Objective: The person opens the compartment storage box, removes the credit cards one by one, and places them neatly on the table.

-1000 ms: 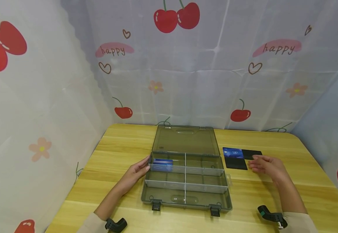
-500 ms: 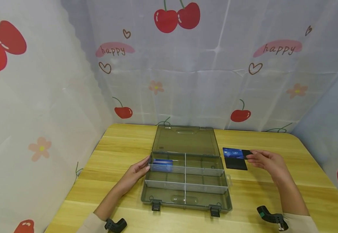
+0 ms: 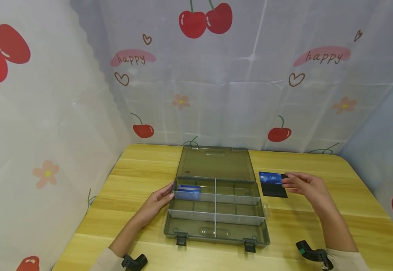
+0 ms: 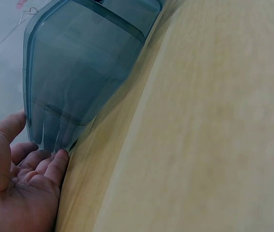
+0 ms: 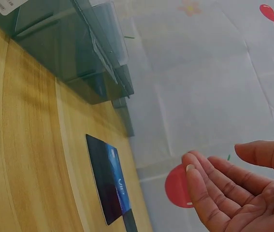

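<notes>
A grey translucent divider box lies on the table with its lid laid back. A blue card sits in its back left compartment. My left hand rests against the box's left side; in the left wrist view its fingertips and thumb touch the wall. To the right of the box lie a blue VIP card, a black card in front of it, and another black card, mostly hidden in the head view. My right hand hovers over these cards, fingers extended, holding nothing.
Thin white dividers split the box into several compartments, and two black latches hang at its front edge. A patterned curtain closes off the back and sides of the wooden table.
My right hand has moved left over the cards, covering more of the far right black card. The left hand, box and cards stay in place.
</notes>
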A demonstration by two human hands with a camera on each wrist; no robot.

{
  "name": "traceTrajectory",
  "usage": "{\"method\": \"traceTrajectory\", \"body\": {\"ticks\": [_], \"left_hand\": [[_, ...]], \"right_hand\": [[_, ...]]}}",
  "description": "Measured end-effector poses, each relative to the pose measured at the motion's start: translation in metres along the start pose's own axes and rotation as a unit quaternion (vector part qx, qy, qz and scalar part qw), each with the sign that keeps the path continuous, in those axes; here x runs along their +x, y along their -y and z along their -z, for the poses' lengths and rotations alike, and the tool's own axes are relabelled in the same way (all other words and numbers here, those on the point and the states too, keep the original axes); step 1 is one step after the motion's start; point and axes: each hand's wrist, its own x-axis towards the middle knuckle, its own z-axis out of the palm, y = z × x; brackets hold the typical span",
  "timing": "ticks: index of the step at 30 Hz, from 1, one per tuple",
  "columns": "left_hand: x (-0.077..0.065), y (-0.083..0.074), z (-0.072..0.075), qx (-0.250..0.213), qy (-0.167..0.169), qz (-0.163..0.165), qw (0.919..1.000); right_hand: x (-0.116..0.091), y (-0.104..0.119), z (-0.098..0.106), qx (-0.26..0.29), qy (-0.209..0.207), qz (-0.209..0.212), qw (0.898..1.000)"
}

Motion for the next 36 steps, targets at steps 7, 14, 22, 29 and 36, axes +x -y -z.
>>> {"method": "traceTrajectory", "body": {"ticks": [7, 14, 22, 29, 36], "left_hand": [[0.0, -0.001, 0.0, 0.004, -0.001, 0.002, 1.0], [0.002, 0.0, 0.0, 0.003, 0.007, -0.01, 0.9999], [0.001, 0.0, 0.0, -0.005, 0.007, -0.016, 0.9998], [0.0, -0.001, 0.001, -0.001, 0.009, -0.01, 0.9999], [0.0, -0.001, 0.0, -0.001, 0.002, -0.012, 0.9999]], "right_hand": [[0.0, 0.0, -0.003, -0.004, -0.002, -0.004, 1.0], [0.0, 0.001, -0.003, -0.011, 0.004, -0.021, 1.0], [-0.001, 0.007, -0.008, -0.025, 0.004, -0.02, 0.999], [-0.003, 0.013, -0.014, -0.031, 0.005, -0.022, 0.999], [-0.005, 0.022, -0.024, -0.027, 0.006, -0.016, 0.999]]}}
